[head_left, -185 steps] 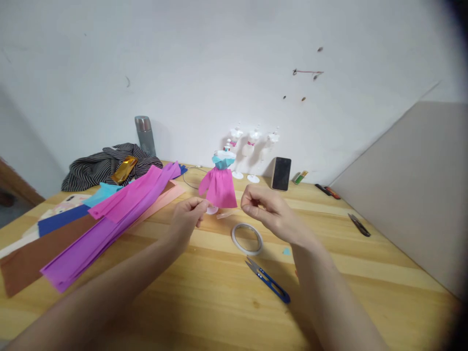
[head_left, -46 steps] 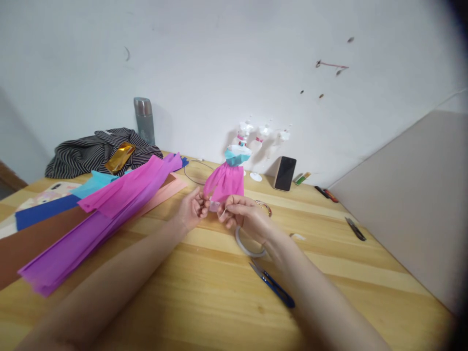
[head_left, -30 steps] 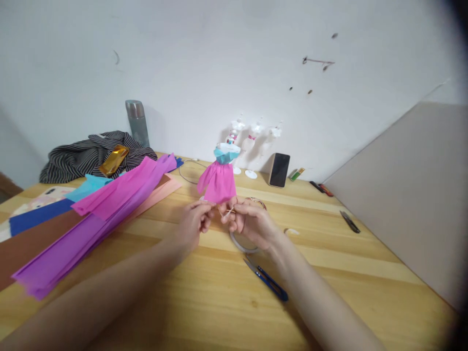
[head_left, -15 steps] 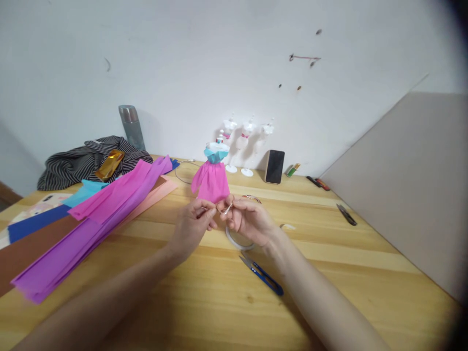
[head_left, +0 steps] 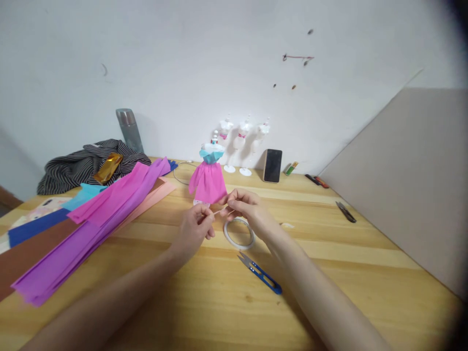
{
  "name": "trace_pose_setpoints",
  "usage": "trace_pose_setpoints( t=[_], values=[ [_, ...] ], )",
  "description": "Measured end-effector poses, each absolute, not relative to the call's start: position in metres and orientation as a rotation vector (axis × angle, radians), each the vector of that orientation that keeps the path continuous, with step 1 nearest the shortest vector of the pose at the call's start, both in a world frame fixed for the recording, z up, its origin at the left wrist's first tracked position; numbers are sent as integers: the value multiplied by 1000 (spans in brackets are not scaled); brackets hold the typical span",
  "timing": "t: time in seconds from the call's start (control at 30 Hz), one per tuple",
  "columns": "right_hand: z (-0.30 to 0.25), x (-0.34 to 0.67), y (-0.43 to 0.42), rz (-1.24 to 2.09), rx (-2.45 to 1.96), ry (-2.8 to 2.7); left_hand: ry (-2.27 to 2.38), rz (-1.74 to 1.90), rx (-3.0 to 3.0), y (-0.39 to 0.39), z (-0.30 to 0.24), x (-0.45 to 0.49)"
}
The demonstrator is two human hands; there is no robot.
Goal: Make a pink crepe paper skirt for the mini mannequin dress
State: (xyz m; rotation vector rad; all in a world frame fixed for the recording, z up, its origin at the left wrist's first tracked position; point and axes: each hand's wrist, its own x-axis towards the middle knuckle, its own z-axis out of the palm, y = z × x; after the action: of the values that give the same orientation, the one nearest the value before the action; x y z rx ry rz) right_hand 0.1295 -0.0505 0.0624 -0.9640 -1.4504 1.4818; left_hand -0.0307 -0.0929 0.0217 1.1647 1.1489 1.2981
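A small mannequin in a pink paper dress (head_left: 208, 181) with a teal top stands on the wooden table (head_left: 226, 302). Just in front of it my left hand (head_left: 193, 230) and my right hand (head_left: 244, 207) each pinch one end of a thin pale strip (head_left: 218, 211), probably tape, stretched between them. A roll of clear tape (head_left: 239, 233) lies flat on the table under my right wrist. Blue thread snips (head_left: 259, 273) lie nearer to me, to the right of my left forearm.
Long sheets of purple, pink, peach, brown and blue paper (head_left: 95, 219) fan out at left. Behind stand three white mannequins (head_left: 241, 141), a phone (head_left: 272, 165), a steel flask (head_left: 126, 129) and striped cloth (head_left: 78, 165). A grey board (head_left: 409, 180) leans at right, with black snips (head_left: 345, 211) beside it.
My hands have drawn back a little from the dress hem toward me, still pinching the strip. The tape roll now shows fully. The view shifted slightly.
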Motion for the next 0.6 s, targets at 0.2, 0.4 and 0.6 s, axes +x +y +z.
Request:
trace_pose_setpoints(
  t=[0.2, 0.4, 0.6],
  values=[
    [62, 131, -52, 610, -1103, -1952, 1170, 1252, 1141, -97, 13, -27],
    [68, 127, -63, 416, -1065, -2039, 1158, 1222, 1113, -90, 10, -31],
    [72, 122, -73, 219, -965, -2025, 1063, 1255, 1076, -80, 11, -40]
  ],
)
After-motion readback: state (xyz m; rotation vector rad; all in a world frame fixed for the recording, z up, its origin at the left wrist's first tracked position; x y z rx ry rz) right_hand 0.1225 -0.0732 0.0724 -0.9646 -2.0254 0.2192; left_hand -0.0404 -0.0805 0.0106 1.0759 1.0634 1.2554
